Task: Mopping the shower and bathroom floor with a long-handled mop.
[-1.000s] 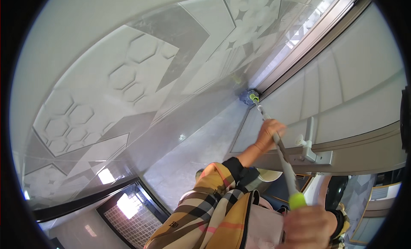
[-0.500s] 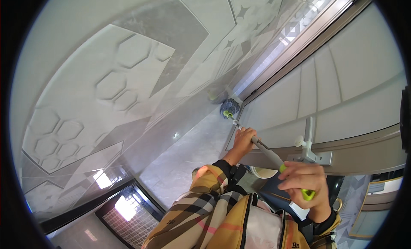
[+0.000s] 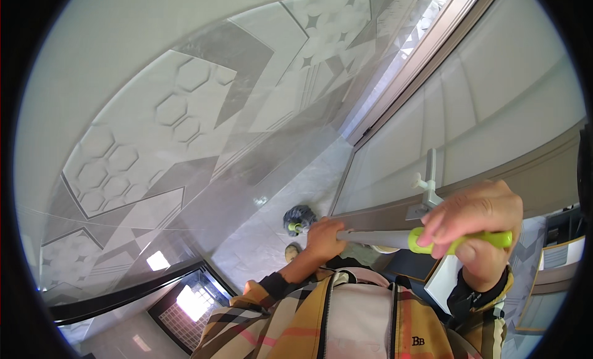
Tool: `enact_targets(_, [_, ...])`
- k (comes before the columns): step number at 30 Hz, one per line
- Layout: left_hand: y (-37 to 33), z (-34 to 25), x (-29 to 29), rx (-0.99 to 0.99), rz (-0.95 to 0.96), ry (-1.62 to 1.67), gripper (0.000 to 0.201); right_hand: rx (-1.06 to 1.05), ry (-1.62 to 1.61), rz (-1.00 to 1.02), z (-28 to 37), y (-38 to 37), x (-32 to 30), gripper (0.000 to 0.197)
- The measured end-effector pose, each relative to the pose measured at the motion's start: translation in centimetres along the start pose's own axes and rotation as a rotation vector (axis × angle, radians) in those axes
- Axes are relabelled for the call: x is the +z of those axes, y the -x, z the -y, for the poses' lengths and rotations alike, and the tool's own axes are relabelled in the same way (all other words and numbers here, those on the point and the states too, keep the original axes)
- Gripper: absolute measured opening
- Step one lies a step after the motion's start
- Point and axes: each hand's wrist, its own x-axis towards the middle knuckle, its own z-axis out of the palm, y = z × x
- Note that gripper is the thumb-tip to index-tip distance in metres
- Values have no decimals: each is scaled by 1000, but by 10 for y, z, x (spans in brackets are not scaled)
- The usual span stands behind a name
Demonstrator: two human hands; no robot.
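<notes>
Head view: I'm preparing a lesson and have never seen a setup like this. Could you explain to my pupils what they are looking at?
There is no robot here, just a person using bare hands. A wide fisheye camera worn on the head looks down, so straight edges bend. The left hand grips the grey pole of a mop-like tool; the right hand holds its green grip. The fluffy grey head is low, by a shoe on the pale floor. Beyond are a patterned wall and, on the right, a pale door.
</notes>
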Motion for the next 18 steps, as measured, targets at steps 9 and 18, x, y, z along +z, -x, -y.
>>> enact_targets(9, [54,55,-5,9,-360,-55,8,-493,609,-161,13,33,-7,16])
enact_targets(18, [128,101,-94,-375,-717,476,16,55,644,-1478,-40,184,-137,27])
